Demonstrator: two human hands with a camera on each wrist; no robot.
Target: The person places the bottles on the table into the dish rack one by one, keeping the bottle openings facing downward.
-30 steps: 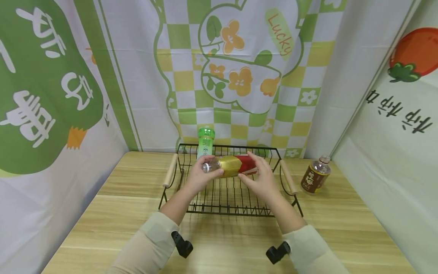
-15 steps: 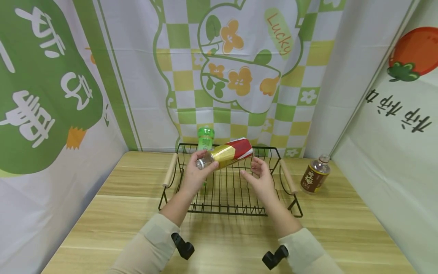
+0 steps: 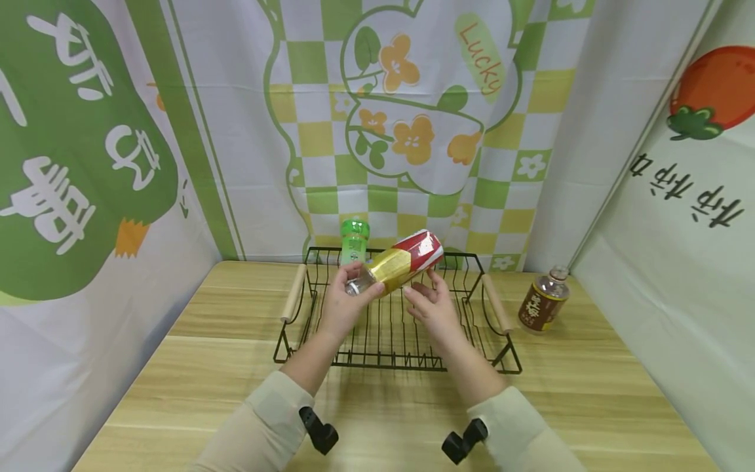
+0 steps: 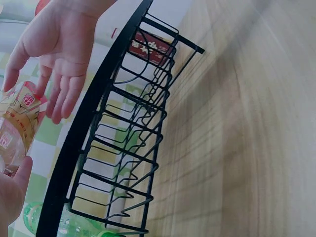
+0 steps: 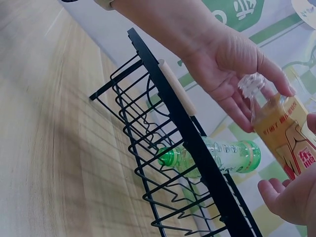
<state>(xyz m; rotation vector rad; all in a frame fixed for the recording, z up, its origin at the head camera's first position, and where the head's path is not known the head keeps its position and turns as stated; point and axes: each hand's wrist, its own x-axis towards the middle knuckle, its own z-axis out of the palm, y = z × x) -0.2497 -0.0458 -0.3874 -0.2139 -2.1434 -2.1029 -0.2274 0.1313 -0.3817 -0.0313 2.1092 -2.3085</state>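
Note:
My left hand (image 3: 342, 303) grips the clear neck of a plastic bottle (image 3: 407, 261) with a gold and red label. The bottle is tilted above the rack, its neck low at the left and its base up at the right. Beneath its label, my right hand (image 3: 435, 308) has its fingers loosely bent and holds nothing; whether they touch the bottle I cannot tell. In the right wrist view the left thumb and fingers wrap the bottle's neck (image 5: 253, 89). A green bottle (image 5: 229, 155) stands upside down in the black wire rack (image 3: 407, 360), cap downward.
The rack, with wooden handles (image 3: 498, 305) at its ends, stands on a wood-grain table (image 3: 194, 367). A brown-labelled bottle (image 3: 544, 300) stands upright to the rack's right. Printed curtains (image 3: 318, 144) enclose the table at the back and sides.
The right hand has let go of the labelled bottle and moved below it, slightly left. The bottle's base end has swung up while the left hand keeps its neck.

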